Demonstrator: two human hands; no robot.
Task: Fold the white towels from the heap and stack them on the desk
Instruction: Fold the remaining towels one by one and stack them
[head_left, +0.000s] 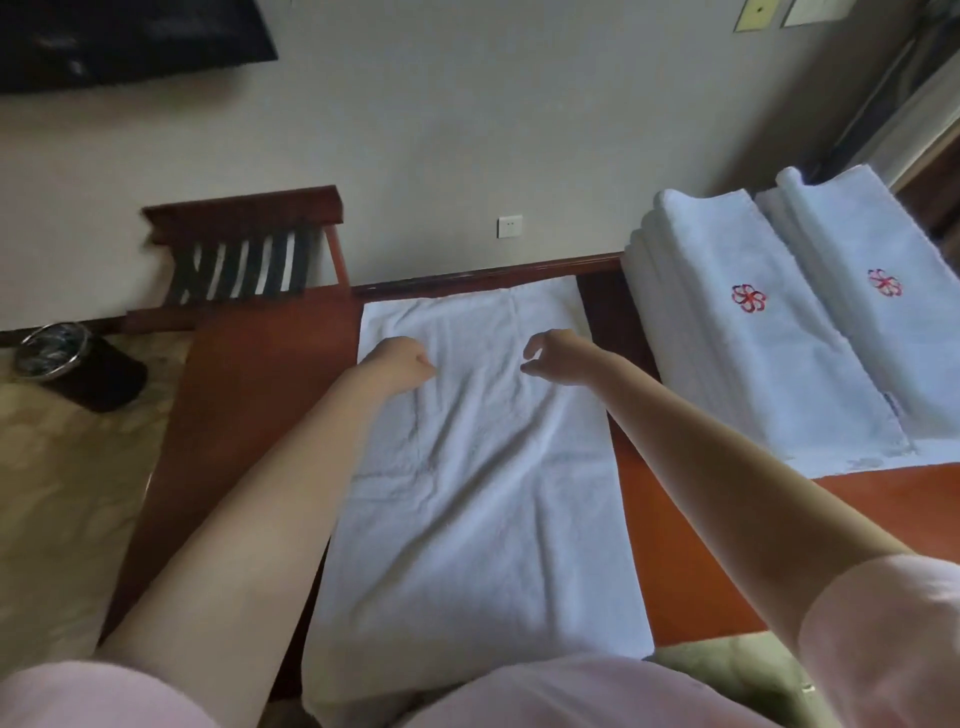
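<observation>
In the head view, a white towel (467, 467) lies spread lengthwise on the worktop (249, 389), its near end hanging over the edge toward the person. To the right, two stacks of folded towels (753, 338) stand side by side, each showing a red flower emblem.

The left hand (410, 364) rests on the towel's far left part with its fingers curled under; I cannot tell whether it has cloth pinched. The right hand (550, 356) hovers just above the far right part, thumb and fingers loosely hooked and apart, holding nothing.

The cloth looks soft, limp and light, creasing easily and likely to sag between grips. It is probably best taken at the two far corners and kept taut.
</observation>
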